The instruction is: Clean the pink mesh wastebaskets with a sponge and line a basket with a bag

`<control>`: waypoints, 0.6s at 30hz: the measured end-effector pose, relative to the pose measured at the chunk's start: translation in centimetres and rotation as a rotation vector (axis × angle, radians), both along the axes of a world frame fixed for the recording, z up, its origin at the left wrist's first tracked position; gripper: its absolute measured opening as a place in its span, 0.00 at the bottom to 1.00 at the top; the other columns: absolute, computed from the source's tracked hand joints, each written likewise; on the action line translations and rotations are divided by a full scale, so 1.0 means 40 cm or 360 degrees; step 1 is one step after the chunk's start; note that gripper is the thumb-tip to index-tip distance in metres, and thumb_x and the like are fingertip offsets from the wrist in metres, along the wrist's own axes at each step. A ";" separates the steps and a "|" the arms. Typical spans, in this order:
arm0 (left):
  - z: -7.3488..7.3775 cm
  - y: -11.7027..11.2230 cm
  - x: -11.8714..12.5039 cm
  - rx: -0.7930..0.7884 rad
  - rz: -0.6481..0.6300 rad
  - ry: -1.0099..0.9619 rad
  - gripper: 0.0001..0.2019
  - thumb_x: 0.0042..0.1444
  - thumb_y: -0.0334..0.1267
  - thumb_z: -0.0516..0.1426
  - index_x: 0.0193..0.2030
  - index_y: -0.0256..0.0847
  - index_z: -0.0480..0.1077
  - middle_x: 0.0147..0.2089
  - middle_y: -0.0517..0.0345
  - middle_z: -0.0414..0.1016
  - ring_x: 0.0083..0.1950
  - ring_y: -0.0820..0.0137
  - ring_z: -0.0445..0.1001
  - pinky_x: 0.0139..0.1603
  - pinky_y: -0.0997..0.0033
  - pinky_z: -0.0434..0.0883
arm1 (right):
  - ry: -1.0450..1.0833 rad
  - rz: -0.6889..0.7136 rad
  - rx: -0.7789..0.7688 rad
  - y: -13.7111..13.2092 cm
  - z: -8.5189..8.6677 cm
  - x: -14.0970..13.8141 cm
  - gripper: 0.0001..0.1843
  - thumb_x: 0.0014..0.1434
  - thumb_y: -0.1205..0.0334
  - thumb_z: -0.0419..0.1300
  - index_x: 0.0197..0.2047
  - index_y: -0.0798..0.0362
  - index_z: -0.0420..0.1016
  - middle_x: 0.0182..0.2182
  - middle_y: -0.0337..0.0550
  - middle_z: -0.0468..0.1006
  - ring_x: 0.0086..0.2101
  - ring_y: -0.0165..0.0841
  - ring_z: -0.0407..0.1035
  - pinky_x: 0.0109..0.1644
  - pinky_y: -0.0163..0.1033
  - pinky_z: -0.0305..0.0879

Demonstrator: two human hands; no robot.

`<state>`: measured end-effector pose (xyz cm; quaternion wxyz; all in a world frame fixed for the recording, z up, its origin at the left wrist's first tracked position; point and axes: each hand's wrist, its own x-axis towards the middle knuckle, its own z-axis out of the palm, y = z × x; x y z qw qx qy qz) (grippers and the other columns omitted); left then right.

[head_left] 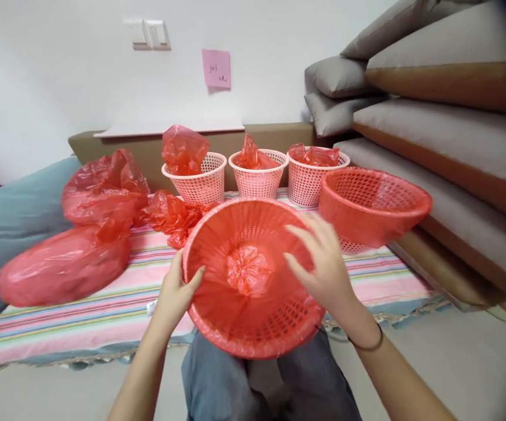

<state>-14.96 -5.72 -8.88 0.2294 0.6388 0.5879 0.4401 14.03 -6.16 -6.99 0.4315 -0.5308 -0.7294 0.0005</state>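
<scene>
A round basket with holes in its wall is tilted toward me above my knees. A thin red plastic bag lines its inside and is folded over the rim. My left hand grips the basket's left rim, thumb inside and fingers behind. At the right side of the opening is my right hand, its fingers spread and slightly blurred over the liner. Whether its fingertips press on the plastic I cannot tell. Just beyond it sits a second basket covered with red plastic, leaning to the right.
Three pink baskets with red bags in them stand along the back. Full-looking red bags and a crumpled bag lie at left on the striped cloth. Grey cushions are stacked at right.
</scene>
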 end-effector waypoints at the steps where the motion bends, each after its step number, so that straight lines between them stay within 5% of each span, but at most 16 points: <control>1: 0.009 0.004 0.001 -0.0022 -0.0003 0.0056 0.26 0.56 0.50 0.57 0.58 0.40 0.62 0.57 0.49 0.72 0.58 0.56 0.71 0.60 0.54 0.68 | 0.0236 -0.0208 0.0090 -0.029 -0.022 0.032 0.29 0.59 0.52 0.59 0.63 0.48 0.66 0.66 0.50 0.61 0.65 0.45 0.54 0.69 0.59 0.45; 3: 0.029 0.009 0.001 -0.0063 -0.0051 0.0202 0.29 0.55 0.50 0.58 0.60 0.41 0.60 0.58 0.48 0.71 0.58 0.56 0.72 0.59 0.54 0.69 | 0.0706 -0.0330 -0.0087 -0.068 -0.081 0.074 0.39 0.58 0.49 0.60 0.69 0.49 0.55 0.69 0.52 0.54 0.67 0.45 0.49 0.70 0.59 0.45; 5: 0.053 0.010 0.005 -0.0020 -0.0050 0.0445 0.33 0.55 0.50 0.60 0.64 0.40 0.57 0.61 0.45 0.69 0.60 0.53 0.70 0.60 0.51 0.69 | 0.1100 -0.0224 -0.0433 -0.084 -0.135 0.088 0.42 0.57 0.46 0.60 0.70 0.50 0.52 0.69 0.51 0.54 0.67 0.45 0.51 0.69 0.57 0.49; 8: 0.098 0.004 0.049 0.0286 0.0228 0.0955 0.45 0.50 0.46 0.65 0.69 0.29 0.49 0.68 0.29 0.59 0.68 0.41 0.59 0.66 0.41 0.60 | 0.1393 -0.0001 -0.0759 -0.086 -0.167 0.078 0.36 0.58 0.43 0.59 0.65 0.51 0.63 0.65 0.48 0.65 0.63 0.45 0.59 0.67 0.52 0.55; 10: 0.122 0.003 0.119 0.0435 0.0274 0.1232 0.47 0.50 0.43 0.65 0.69 0.22 0.47 0.71 0.24 0.52 0.71 0.39 0.52 0.69 0.43 0.55 | 0.1483 0.0036 -0.0815 -0.086 -0.163 0.065 0.33 0.58 0.43 0.59 0.62 0.51 0.68 0.61 0.47 0.70 0.61 0.45 0.62 0.65 0.51 0.58; 12: 0.126 0.015 0.214 0.0332 -0.0025 0.1410 0.40 0.54 0.38 0.63 0.69 0.27 0.50 0.70 0.33 0.56 0.71 0.45 0.55 0.69 0.48 0.56 | 0.1558 0.0042 -0.0852 -0.087 -0.156 0.055 0.33 0.58 0.43 0.60 0.61 0.51 0.69 0.60 0.47 0.71 0.60 0.46 0.64 0.64 0.50 0.61; 15: 0.085 0.059 0.351 -0.0277 -0.0627 0.1581 0.33 0.57 0.40 0.61 0.67 0.33 0.56 0.67 0.35 0.63 0.63 0.50 0.68 0.61 0.53 0.68 | 0.1582 0.0084 -0.0880 -0.093 -0.156 0.051 0.31 0.58 0.43 0.60 0.59 0.52 0.72 0.58 0.48 0.74 0.56 0.45 0.68 0.60 0.49 0.65; 18: 0.009 0.103 0.425 -0.0406 -0.0719 0.1582 0.25 0.58 0.44 0.61 0.60 0.36 0.66 0.57 0.41 0.72 0.51 0.58 0.76 0.50 0.55 0.75 | 0.1550 0.0103 -0.0864 -0.095 -0.161 0.054 0.29 0.59 0.43 0.59 0.57 0.52 0.73 0.55 0.48 0.76 0.55 0.44 0.69 0.59 0.47 0.66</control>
